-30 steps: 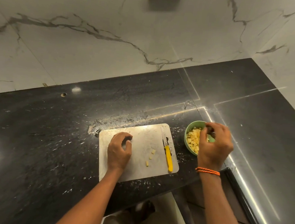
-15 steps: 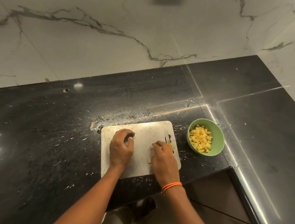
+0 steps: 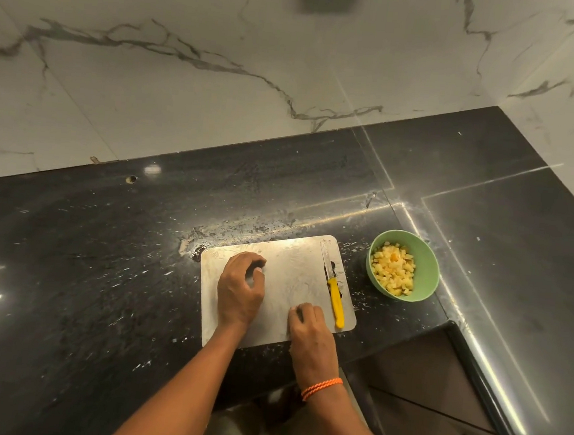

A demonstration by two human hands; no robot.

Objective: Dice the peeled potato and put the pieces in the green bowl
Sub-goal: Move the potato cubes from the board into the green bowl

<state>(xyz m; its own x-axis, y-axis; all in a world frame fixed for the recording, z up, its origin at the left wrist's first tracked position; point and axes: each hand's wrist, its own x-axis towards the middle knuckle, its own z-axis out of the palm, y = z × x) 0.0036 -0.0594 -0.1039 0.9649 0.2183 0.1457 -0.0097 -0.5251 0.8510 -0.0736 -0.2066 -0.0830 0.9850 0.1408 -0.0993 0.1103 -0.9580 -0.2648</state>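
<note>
Green bowl (image 3: 426, 262) of diced potato (image 3: 392, 270) sits at three o'clock of the steel cutting board (image 3: 291, 272), where the yellow-handled knife (image 3: 335, 302) lies. Left hand (image 3: 240, 291) rests loosely curled, holding nothing; right hand (image 3: 309, 335) curls fingertips onto the board, grip contents hidden.

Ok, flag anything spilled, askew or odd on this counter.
White specks and smears litter the black countertop around the cutting board. The knife lies along the board's right edge. Diced potato sits neatly inside the green bowl; nothing looks damaged.

one head-worn camera looks steeply down and forward, close above the black counter (image 3: 102, 271) by the marble wall (image 3: 185, 89).
</note>
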